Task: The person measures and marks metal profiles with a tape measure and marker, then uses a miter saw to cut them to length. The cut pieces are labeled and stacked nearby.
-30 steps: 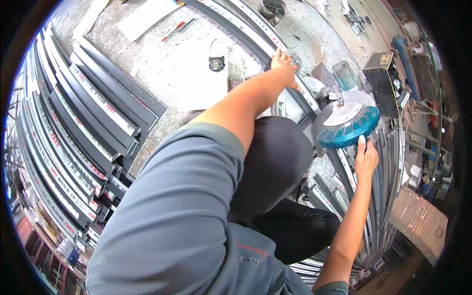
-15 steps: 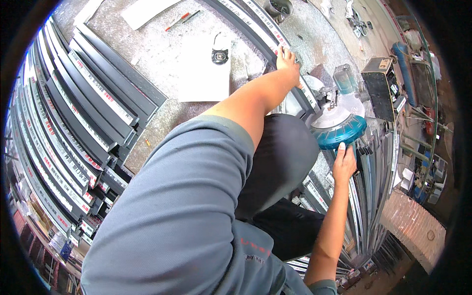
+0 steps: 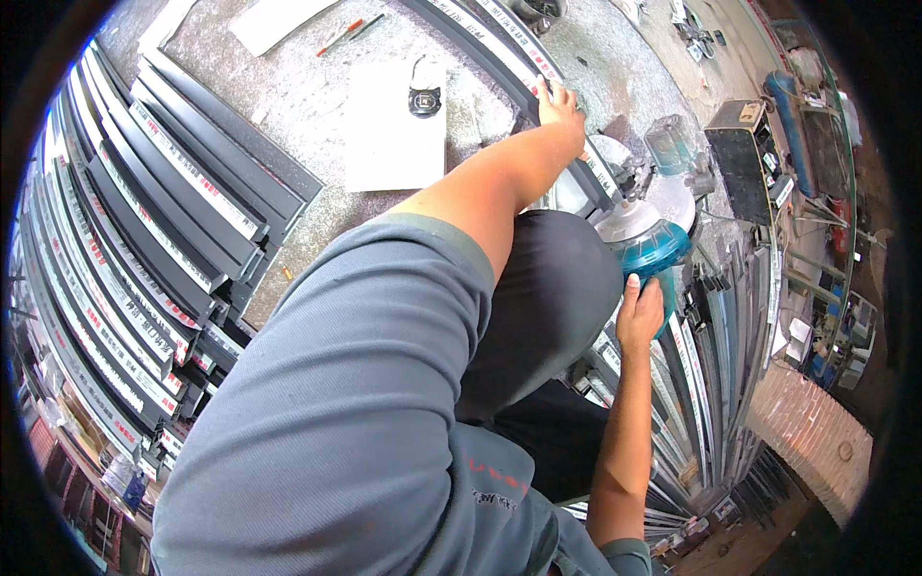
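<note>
My left hand point(image 3: 562, 113) is closed over a dark metal profile point(image 3: 509, 79) with white printed film, holding it near its end on the speckled worktop. The profile's end reaches the blade area of a mitre saw point(image 3: 653, 247) with a teal guard. My right hand point(image 3: 641, 315) is wrapped round the saw's teal handle, thumb uppermost. Pale round parts of the saw show beyond the guard, beside the profile's end. Whether the blade touches the profile I cannot make out. My dark-trousered knee point(image 3: 557, 288) is raised between my arms.
Long dark profiles point(image 3: 182, 163) lie stacked at the left; more profiles point(image 3: 715, 326) fan out at the lower right. A white sheet point(image 3: 396, 149) bears a small black device point(image 3: 424, 102). Beyond it lie pens point(image 3: 341, 38). A black box point(image 3: 738, 158) stands right of the saw.
My right hand has moved left with the saw's handle, and the teal guard has swung left towards the profile's end. My left hand stays on the profile.
</note>
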Demonstrator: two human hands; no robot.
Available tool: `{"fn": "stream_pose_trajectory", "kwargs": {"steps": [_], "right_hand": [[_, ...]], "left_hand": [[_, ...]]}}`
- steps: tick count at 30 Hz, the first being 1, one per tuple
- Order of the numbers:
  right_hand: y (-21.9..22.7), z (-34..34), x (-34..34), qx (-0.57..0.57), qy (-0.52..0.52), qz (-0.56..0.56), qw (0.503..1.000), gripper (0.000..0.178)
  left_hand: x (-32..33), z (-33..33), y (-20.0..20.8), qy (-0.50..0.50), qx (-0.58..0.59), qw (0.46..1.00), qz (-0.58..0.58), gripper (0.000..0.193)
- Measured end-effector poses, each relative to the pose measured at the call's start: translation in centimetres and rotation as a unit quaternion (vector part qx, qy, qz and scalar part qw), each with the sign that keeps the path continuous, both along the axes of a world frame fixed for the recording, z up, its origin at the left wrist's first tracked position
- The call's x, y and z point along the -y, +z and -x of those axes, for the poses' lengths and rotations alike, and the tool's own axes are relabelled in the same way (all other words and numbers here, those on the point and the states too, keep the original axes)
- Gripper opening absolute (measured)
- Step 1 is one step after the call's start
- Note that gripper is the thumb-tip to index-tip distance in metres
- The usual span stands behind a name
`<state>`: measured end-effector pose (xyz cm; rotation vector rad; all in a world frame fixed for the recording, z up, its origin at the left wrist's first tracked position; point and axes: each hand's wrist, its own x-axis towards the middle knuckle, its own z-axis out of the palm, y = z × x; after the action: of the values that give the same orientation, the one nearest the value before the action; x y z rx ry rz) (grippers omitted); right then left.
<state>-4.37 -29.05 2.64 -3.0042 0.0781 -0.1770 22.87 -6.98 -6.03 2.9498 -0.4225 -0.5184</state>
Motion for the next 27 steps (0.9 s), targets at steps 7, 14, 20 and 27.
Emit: {"fn": "stream_pose_trajectory", "kwargs": {"steps": [7,14,20,27], "right_hand": [[-2.2,1.1,-0.6,-0.024,-0.021,0.023,0.999,0.052],[-3.4,1.6,-0.5,-0.026,-0.004,0.026,0.999,0.05],[-5.9,2.6,-1.0,-0.057,0.004,0.006,0.998,0.05],[-3.1,1.8,-0.5,-0.054,-0.003,0.013,0.998,0.066]], "left_hand": [[0.5,0.0,-0.8,0.012,0.016,1.0,0.004,0.091],[0.8,0.0,-0.8,0.014,0.02,1.0,0.012,0.088],[0.6,0.2,-0.8,0.008,0.017,0.999,0.028,0.084],[0.0,-0.2,-0.6,0.001,-0.001,0.999,0.044,0.082]]}}
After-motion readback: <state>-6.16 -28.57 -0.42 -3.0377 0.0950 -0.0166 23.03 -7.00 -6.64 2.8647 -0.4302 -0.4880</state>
